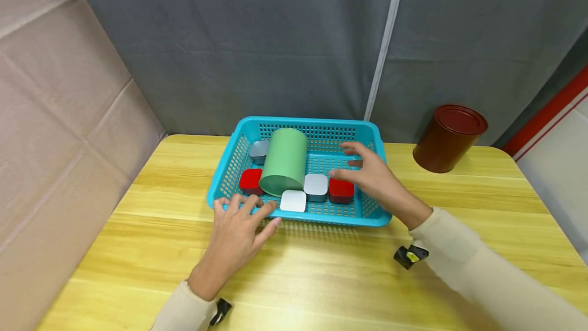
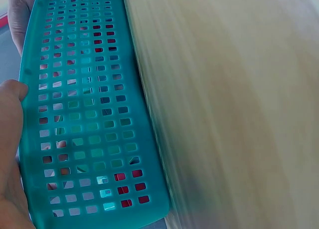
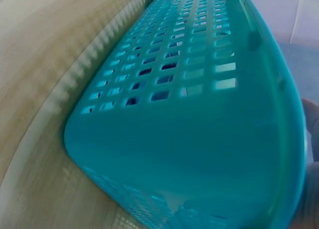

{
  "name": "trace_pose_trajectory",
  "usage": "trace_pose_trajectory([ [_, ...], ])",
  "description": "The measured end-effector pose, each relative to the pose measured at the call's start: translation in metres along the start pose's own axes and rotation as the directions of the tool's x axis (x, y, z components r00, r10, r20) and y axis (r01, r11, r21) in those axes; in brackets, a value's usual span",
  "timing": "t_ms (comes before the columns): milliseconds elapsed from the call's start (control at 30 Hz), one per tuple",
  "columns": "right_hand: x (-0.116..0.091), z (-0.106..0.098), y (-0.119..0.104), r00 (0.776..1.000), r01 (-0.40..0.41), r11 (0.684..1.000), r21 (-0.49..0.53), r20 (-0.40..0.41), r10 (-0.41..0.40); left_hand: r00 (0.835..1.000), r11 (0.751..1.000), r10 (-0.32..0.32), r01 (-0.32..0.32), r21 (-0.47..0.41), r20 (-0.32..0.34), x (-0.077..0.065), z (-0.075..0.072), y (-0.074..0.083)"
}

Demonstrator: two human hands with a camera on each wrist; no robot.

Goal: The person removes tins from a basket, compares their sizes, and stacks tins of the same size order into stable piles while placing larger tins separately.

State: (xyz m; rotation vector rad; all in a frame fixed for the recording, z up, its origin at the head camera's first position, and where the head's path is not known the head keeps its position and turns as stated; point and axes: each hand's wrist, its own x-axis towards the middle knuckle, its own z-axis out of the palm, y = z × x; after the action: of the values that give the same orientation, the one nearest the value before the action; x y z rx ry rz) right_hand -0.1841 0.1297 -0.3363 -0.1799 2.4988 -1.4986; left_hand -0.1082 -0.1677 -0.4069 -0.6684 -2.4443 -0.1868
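A turquoise plastic basket (image 1: 335, 218) stands on the table, holding a green cylinder (image 1: 286, 160) that lies on its side. Around the cylinder sit small square-topped blocks: a red one (image 1: 251, 180) and a grey one (image 1: 259, 150) to its left, a white one (image 1: 293, 201) in front, a light grey one (image 1: 316, 186) and another red one (image 1: 341, 189) to its right. My left hand (image 1: 236, 234) has its loosely bent fingers over the basket's front-left rim. Above the basket's right part, my right hand (image 1: 374, 180) is spread and holds nothing.
Right of the basket, a dark red-brown lidded can (image 1: 447, 139) stands on the wooden table (image 1: 321, 280). A grey curtain (image 1: 275, 40) hangs behind the table, and a pale cloth wall (image 1: 69, 116) borders its left side.
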Motion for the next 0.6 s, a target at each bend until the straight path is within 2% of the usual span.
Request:
trace_pose_trajectory([
  [200,0.002,0.004,-0.001,0.997,-0.079,0.997,-0.022,0.024,0.080,1.000,1.000,-0.009,0.009,-0.007,0.016,0.000,-0.001,0.000],
  [600,0.011,0.014,0.005,0.986,-0.147,0.985,-0.088,0.072,0.154,0.999,1.000,-0.021,0.021,-0.012,0.038,0.000,-0.001,0.000],
])
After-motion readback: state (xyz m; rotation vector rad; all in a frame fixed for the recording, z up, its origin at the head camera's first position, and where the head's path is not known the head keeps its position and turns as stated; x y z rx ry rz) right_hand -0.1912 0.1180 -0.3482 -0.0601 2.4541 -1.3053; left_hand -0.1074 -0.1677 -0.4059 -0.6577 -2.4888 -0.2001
